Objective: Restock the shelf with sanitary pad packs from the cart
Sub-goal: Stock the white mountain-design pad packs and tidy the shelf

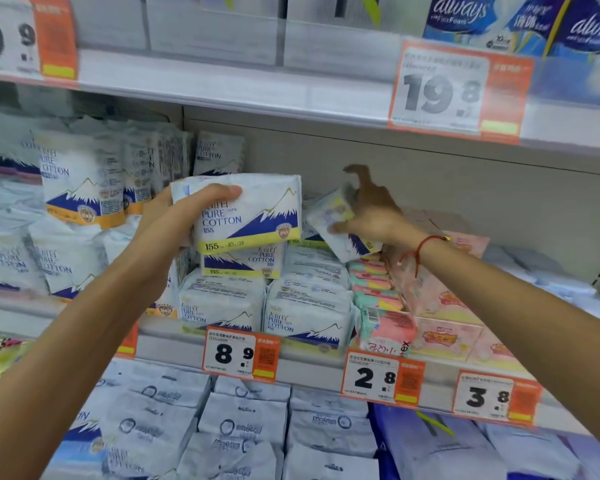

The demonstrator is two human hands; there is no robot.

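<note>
Restocking well under way, not finished. Left hand (174, 216) clenched round a Pure Cotton pack (246, 213), fingers (219, 192) wrapped over its top edge, pack held up in front of the middle shelf (174, 337) just above the stack it matches. Right hand (371, 209) reaching further in, pressing a second, tilted pack (333, 223) down onto the top of the same stack; thumb under its lower edge, other fingers blurred, so impossible to tell whether clamped on it or already letting go.

Already on the shelf: two front packs (264, 306) standing side by side behind the 8.9 price tag (241, 353), more lying on top, one yellow-striped pack (243, 263) directly beneath the held one. Taller orange-striped packs (80, 188) to the left, pink packs (444, 313) to the right, touching the stack's side.

Still open: a clear gap above and behind the stack, bare back panel (430, 174) showing, so room for further packs. Cart not in view, so remaining stock unknown. Judged from this: two packs in hand still to be seated, the tilted one squared up, then likely more to fetch.
</note>
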